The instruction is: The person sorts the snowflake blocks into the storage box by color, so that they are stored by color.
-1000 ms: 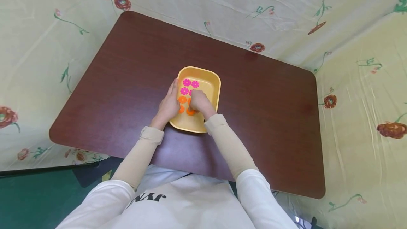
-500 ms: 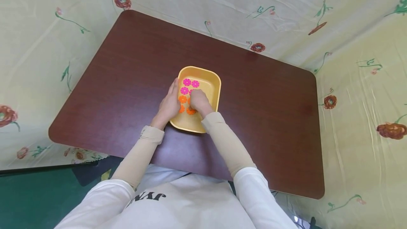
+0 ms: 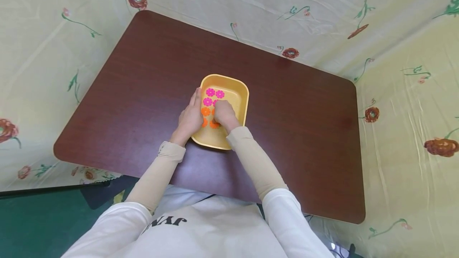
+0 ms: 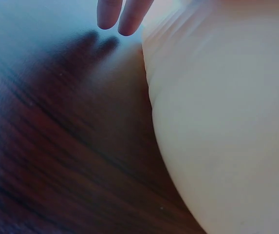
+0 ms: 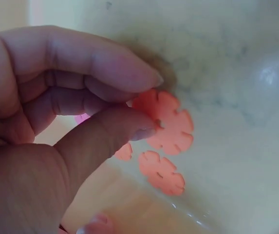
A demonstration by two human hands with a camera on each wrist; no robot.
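The right hand (image 5: 56, 126) pinches an orange flower-shaped piece (image 5: 166, 122) between thumb and forefinger, low inside the yellow tray (image 3: 241, 94). The left hand (image 3: 190, 116) lies with straight fingers flat against the tray's left outer wall, steadying it; its fingertips (image 4: 124, 17) touch the table (image 3: 143, 90). The pinched piece sits at the right fingertips, toward the tray's near end, so the right hand is the nearer one. The tray's long axis runs away from the person, near the table's middle. Counting in the head view: three pink flower pieces (image 3: 210, 92) fully visible toward the far end, about four orange ones nearer, some hidden under the right hand.
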